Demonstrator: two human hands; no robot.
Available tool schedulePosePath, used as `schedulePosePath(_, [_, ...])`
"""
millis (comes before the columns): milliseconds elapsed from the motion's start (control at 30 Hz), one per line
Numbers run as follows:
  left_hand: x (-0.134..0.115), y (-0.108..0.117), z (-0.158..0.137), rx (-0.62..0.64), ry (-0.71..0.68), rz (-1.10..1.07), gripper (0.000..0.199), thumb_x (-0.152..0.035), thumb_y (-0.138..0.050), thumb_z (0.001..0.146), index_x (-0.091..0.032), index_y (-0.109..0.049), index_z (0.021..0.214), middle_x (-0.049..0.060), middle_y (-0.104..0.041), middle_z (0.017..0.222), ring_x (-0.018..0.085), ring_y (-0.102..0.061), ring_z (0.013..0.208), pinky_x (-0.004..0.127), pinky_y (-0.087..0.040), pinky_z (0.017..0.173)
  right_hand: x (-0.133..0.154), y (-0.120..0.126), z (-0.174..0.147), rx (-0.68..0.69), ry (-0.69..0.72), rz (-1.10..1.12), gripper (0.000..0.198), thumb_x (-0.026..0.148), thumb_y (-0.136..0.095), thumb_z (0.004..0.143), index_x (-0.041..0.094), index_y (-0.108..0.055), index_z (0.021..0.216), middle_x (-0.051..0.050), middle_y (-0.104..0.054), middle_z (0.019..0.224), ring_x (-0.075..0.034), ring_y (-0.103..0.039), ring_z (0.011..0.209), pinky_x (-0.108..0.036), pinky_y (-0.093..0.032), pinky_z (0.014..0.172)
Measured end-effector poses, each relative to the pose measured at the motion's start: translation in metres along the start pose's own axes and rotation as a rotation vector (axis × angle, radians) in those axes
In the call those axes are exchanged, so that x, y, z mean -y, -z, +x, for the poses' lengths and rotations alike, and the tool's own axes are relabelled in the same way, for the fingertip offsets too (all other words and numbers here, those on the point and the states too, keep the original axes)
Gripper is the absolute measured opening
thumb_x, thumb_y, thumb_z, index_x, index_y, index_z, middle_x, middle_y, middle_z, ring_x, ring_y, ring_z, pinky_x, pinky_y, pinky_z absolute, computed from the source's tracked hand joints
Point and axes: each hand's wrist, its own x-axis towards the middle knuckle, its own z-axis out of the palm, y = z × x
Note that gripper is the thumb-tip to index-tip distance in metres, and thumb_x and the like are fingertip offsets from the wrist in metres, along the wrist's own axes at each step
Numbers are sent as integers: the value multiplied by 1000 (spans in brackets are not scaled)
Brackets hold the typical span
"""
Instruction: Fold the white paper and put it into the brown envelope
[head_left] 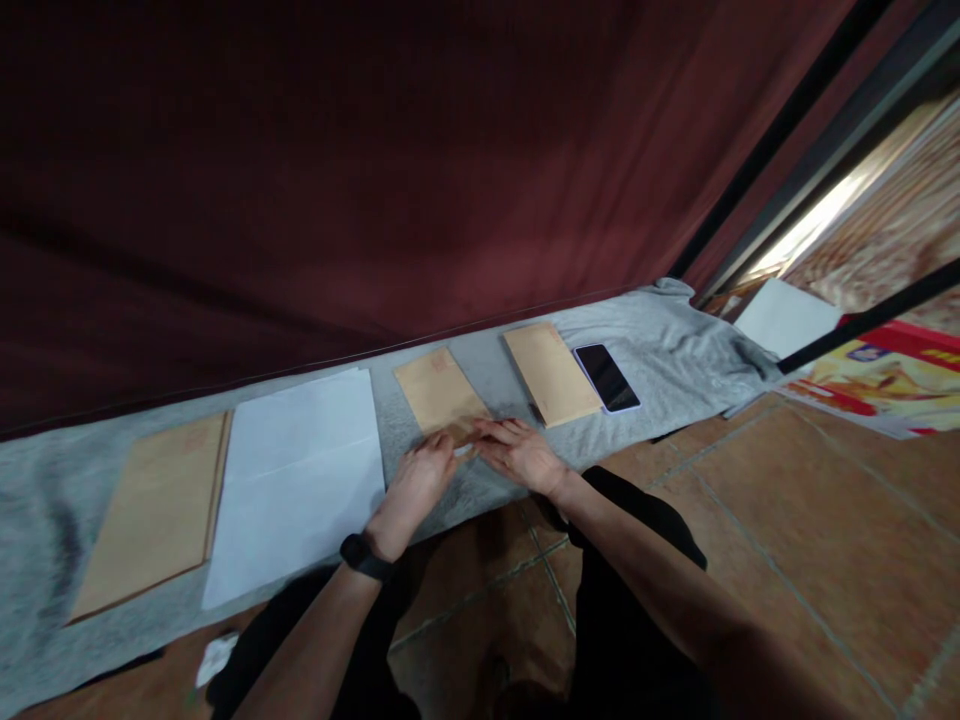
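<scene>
A brown paper envelope (437,388) lies on the grey cloth, its near end between my two hands. My left hand (424,478), with a black band at the wrist, has its fingers closed on that near end. From the other side my right hand (520,455) grips the same edge, fingers bent together over it. A small white piece (463,451) shows between the hands; what it is I cannot make out. The fingertips partly hide the envelope's near edge.
White paper sheets (300,480) and a stack of brown envelopes (154,510) lie left. Right are more envelopes (553,372) and a phone (607,378). Grey cloth (660,345) covers the narrow surface. Behind hangs a dark red curtain (420,180); black poles (780,140) stand right.
</scene>
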Motion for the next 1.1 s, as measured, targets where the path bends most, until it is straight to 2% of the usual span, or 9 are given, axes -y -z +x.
schedulePosePath(133, [3, -2, -1, -16, -18, -29, 19, -16, -44, 97, -17, -59, 108, 11, -71, 111, 23, -71, 97, 31, -52, 81, 5, -1, 2, 16, -3, -17, 25, 31, -55, 102, 22, -72, 117, -7, -59, 145, -21, -62, 114, -39, -47, 96])
schedulePosePath(233, [4, -3, -1, -21, -20, -13, 18, -16, -45, 97, -17, -60, 107, 11, -72, 109, 23, -71, 96, 31, -52, 80, 7, -6, 2, 17, -65, -45, 26, 33, -54, 102, 21, -72, 117, -7, -63, 140, -23, -63, 111, -39, -47, 94])
schedulePosePath(367, [1, -1, -1, -15, -15, 26, 21, -16, -43, 98, -16, -59, 111, 12, -71, 112, 24, -71, 95, 32, -53, 77, 9, -15, 3, 63, -75, -80, 21, 24, -56, 101, 21, -71, 116, -7, -62, 140, -23, -63, 109, -40, -48, 92])
schedulePosePath(467, [0, 1, 0, 15, -20, 48, 24, -15, -44, 97, -15, -59, 116, 14, -70, 117, 25, -71, 97, 34, -54, 78, 9, -17, 7, 119, -49, -83, 22, 17, -57, 99, 19, -69, 117, -10, -58, 144, -25, -61, 113, -42, -48, 95])
schedulePosePath(600, [0, 0, 1, 21, -24, 56, 30, -13, -44, 96, -15, -57, 123, 13, -69, 120, 25, -70, 99, 35, -53, 80, 6, -13, 12, 207, 49, -96, 26, 13, -55, 98, 16, -66, 121, -13, -56, 146, -26, -57, 122, -43, -47, 100])
schedulePosePath(733, [0, -1, 1, 25, -37, 76, 26, -15, -42, 98, -16, -57, 119, 13, -68, 117, 25, -70, 98, 34, -53, 78, -3, -5, 13, 280, 212, -173, 25, 12, -54, 98, 15, -66, 119, -13, -61, 139, -25, -55, 125, -42, -46, 102])
schedulePosePath(967, [-4, 5, 1, 45, -20, 74, 23, -12, -42, 96, -15, -58, 113, 13, -69, 110, 24, -70, 91, 34, -53, 75, -7, -1, 19, 279, 344, -299, 24, 11, -48, 100, 11, -66, 115, -16, -65, 127, -25, -60, 112, -39, -53, 88])
schedulePosePath(1100, [-4, 0, -1, 24, -43, 89, 24, -10, -43, 95, -15, -58, 113, 14, -67, 115, 25, -69, 98, 34, -54, 78, -8, -4, 21, 281, 384, -272, 24, 9, -48, 99, 9, -66, 114, -18, -65, 123, -25, -60, 111, -40, -53, 87])
